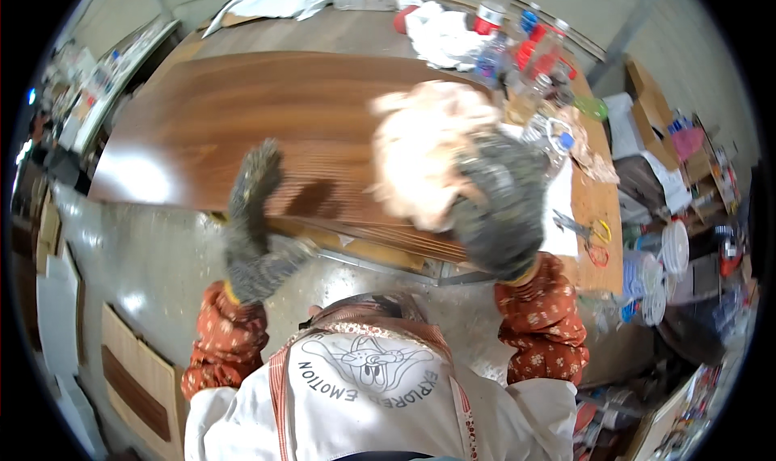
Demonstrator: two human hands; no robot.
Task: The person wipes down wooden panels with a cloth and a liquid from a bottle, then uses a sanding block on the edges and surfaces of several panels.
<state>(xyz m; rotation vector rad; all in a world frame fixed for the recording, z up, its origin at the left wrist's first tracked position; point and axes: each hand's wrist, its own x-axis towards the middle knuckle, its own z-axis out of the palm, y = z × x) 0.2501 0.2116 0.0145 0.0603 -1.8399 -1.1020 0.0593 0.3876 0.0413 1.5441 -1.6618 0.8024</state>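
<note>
A brown wood-grain panel with a band of fine grooves along its near part lies across the workbench. My right hand, in a dark grey work glove, grips a crumpled cream cloth over the panel's right end. Both the cloth and that glove are blurred. My left hand, gloved the same way, is by the panel's near edge with its fingers stretched out and the thumb apart. Nothing shows in it. Patterned red-orange sleeve covers wrap both my forearms.
Scissors with yellow and orange handles lie on the bench's right side, near a white sheet. Several plastic bottles crowd the far right corner beside a white cloth. Boards lean at lower left. Boxes and tubs stand at right.
</note>
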